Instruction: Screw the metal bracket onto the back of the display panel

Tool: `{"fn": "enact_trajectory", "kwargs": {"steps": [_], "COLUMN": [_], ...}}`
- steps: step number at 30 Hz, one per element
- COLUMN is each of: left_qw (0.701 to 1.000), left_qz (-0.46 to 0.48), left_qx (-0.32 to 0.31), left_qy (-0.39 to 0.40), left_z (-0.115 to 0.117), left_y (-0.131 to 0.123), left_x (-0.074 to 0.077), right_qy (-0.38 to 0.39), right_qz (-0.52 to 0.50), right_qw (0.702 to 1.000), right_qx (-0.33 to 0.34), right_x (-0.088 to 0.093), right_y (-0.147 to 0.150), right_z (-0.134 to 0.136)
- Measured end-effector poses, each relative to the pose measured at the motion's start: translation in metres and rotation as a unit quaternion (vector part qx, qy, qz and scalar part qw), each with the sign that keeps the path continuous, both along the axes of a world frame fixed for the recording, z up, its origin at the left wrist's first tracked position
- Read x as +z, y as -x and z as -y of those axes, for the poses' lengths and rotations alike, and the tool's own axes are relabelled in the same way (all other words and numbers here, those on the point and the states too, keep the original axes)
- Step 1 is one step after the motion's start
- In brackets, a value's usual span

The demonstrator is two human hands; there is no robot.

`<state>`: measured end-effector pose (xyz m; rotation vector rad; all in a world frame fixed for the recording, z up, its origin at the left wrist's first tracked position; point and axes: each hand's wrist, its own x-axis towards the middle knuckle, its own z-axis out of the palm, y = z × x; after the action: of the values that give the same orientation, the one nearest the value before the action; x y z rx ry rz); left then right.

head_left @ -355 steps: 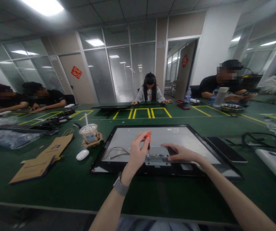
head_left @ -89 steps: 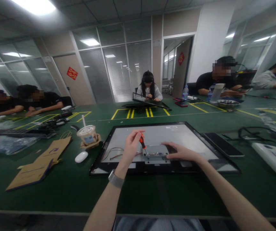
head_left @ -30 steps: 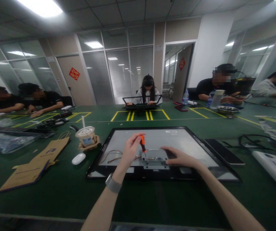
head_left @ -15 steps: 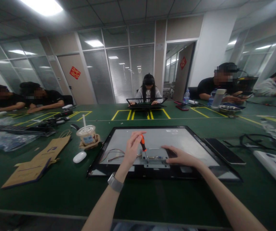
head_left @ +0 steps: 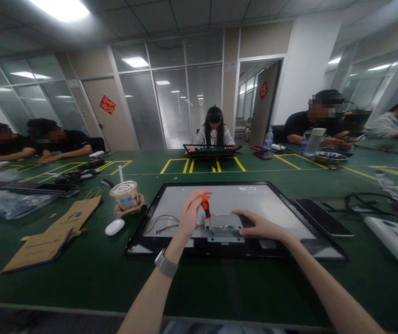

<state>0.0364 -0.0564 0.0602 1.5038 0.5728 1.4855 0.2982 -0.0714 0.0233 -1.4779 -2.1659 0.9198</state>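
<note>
My left hand (head_left: 192,214) is closed around the upper part of an orange and black screwdriver (head_left: 206,208), which stands nearly upright. Its shaft runs down to the left side of a metal bracket (head_left: 225,235) with connector ports; the exact spot under the tip is too small to make out. At the bracket's right side, my right hand (head_left: 264,226) grips its edge, thumb in front and fingers behind. The bracket sits near the front edge of a flat display panel (head_left: 254,200), lying back side up. Thin wires (head_left: 167,227) trail on the panel to the left.
Left of the panel are a drink cup (head_left: 125,197), a white mouse (head_left: 114,227) and a paper bag (head_left: 51,236). A black phone-like slab (head_left: 324,218), cables and a white device (head_left: 395,241) lie right. Several people sit around the green table (head_left: 199,287).
The screwdriver handle appears slightly turned, with more orange showing. Both hands and the panel stay in almost the same place.
</note>
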Motion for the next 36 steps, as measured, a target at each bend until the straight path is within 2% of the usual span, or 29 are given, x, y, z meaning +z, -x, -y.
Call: {"fn": "enact_trajectory", "kwargs": {"steps": [3,9,11,14,16,23,25,28,30,36], "left_qw": [0.999,0.997,0.999,0.999,0.998,1.0,1.0,0.996,0.996,0.999], "left_qz": [-0.011,-0.043,-0.023,0.023,0.023,-0.005,0.015,0.043,0.034,-0.04], "left_qx": [-0.026,0.059,0.045,-0.018,-0.039,0.021,0.004,-0.055,-0.065,0.025], "left_qy": [0.015,-0.021,-0.009,0.022,0.032,0.01,0.027,0.056,0.052,0.016], "left_z": [0.0001,0.004,0.0031,0.0008,-0.0001,0.0002,0.0005,0.0007,0.0005,0.0001], "left_y": [0.0004,0.0004,0.0002,-0.0003,-0.0004,-0.0007,-0.0016,-0.0029,-0.003,0.0], "left_x": [0.0,0.004,0.0035,0.0012,-0.0003,-0.0018,-0.0009,-0.0001,-0.0006,-0.002], "right_qy": [0.001,0.003,0.001,-0.002,-0.003,0.006,0.006,-0.004,-0.008,-0.006], "right_qz": [-0.002,-0.004,-0.005,-0.007,-0.007,-0.011,-0.01,-0.01,-0.005,0.0], "right_qw": [1.0,1.0,1.0,1.0,1.0,1.0,1.0,1.0,1.0,1.0], "right_qx": [0.001,-0.002,0.002,0.002,0.001,-0.001,-0.001,0.001,0.001,0.001], "right_x": [-0.0012,-0.0025,-0.0035,-0.0051,-0.0056,-0.0007,-0.0002,-0.0022,-0.0039,-0.0033], "right_y": [-0.0008,-0.0019,-0.0023,-0.003,-0.0031,-0.0011,-0.0007,-0.001,-0.0016,-0.0013], "right_z": [-0.0005,-0.0008,-0.0014,-0.0025,-0.0027,0.0003,0.0005,-0.0009,-0.0021,-0.0017]}}
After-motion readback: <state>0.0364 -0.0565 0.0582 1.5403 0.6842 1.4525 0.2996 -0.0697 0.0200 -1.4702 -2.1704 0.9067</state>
